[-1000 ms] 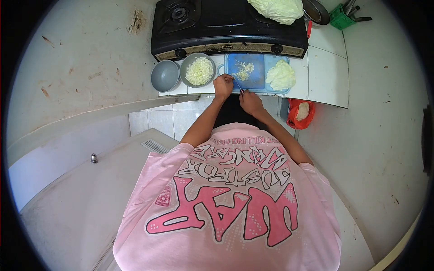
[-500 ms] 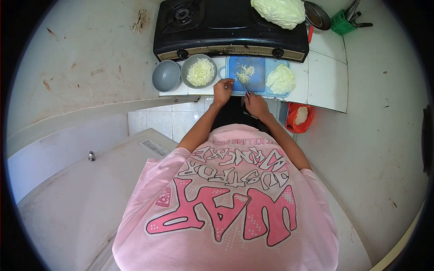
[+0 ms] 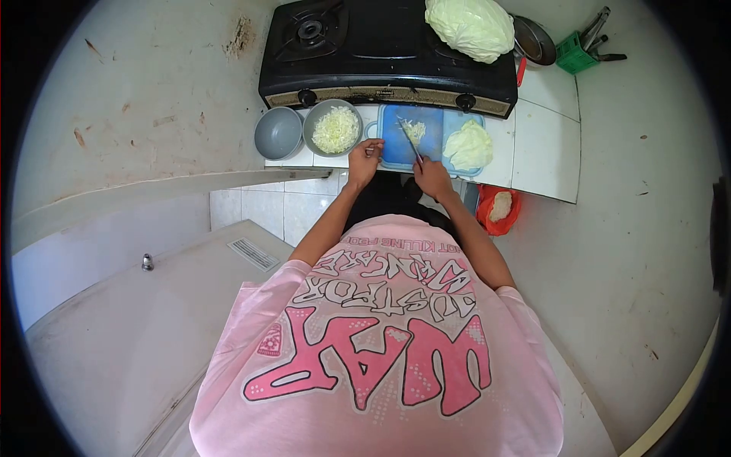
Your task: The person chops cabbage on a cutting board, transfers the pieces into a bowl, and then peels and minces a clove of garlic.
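My right hand point(image 3: 432, 177) is closed round the handle of a knife point(image 3: 411, 139), whose blade points away from me over the blue cutting board point(image 3: 391, 154). Shredded cabbage point(image 3: 415, 129) lies in a small heap beside the blade. At the board's left edge is my left hand point(image 3: 364, 160), fingers curled together; whatever they hold is too small to make out. Cabbage leaves point(image 3: 468, 146) rest on the lighter right part of the board. Left of the board, a grey bowl point(image 3: 310, 131) contains more shredded cabbage point(image 3: 335, 129).
A second grey bowl point(image 3: 279, 132) stands at the far left. Behind the board is a black gas stove point(image 3: 388, 61) with a cabbage point(image 3: 470, 29) on top. A pan point(image 3: 535, 39) and a green basket of utensils point(image 3: 575, 53) are at back right. A red bag point(image 3: 499, 213) sits below the counter.
My left hand has shifted left, from over the board to its edge. The knife blade has moved slightly and now stands beside the shredded cabbage. The whole view has tilted a little.
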The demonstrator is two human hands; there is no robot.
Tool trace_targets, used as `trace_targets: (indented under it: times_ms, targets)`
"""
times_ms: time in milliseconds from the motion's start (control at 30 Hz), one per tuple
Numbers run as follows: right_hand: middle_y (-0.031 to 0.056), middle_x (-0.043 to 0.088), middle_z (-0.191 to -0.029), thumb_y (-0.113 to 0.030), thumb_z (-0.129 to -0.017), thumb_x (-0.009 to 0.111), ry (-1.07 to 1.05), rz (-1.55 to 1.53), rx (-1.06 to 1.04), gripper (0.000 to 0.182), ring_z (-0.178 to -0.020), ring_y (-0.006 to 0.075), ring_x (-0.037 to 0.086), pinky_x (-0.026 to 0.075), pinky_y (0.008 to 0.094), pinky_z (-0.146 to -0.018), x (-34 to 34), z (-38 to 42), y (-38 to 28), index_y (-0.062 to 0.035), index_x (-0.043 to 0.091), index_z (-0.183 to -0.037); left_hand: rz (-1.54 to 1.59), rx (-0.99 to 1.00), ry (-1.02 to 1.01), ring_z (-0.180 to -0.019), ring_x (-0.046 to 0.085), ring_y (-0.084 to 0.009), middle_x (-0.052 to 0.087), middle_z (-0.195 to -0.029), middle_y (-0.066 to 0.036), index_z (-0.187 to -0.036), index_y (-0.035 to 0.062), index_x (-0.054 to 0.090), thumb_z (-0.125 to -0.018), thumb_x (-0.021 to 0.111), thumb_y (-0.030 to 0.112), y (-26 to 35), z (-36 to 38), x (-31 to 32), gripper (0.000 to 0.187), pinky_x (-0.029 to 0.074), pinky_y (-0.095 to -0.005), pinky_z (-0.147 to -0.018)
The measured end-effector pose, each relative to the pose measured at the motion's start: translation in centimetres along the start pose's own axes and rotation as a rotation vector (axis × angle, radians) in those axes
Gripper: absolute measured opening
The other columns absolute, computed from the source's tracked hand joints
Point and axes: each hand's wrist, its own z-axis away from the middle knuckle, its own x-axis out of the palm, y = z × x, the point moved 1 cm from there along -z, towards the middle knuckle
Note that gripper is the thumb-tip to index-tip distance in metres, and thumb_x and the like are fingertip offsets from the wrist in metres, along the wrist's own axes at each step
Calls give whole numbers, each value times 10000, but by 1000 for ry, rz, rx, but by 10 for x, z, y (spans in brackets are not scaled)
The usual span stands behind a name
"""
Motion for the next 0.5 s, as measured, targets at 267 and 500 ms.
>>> trace_targets:
  times_ms: [267, 500]
  targets:
    - [263, 691, -766, -350, -954, 588, 41, 143, -58, 347, -745, 464, 690, 559, 547, -718, -59, 10, 1, -12, 651, -1001, -400, 459, -399, -807, 704, -338, 699, -901, -186, -1473, 181, 508, -912, 615, 43, 74, 2, 21, 588, 558, -443, -742]
    - [234, 700, -760, -363, -931, 629, 7, 257, -100, 338, -749, 425, 708, 565, 522, -698, -94, 23, 3, -34, 662, -999, -847, 448, -578, -935, 693, -404, 710, -1016, -208, -1538, 348, 383, -889, 622, 130, 64, -31, 28, 725, 567, -506, -822]
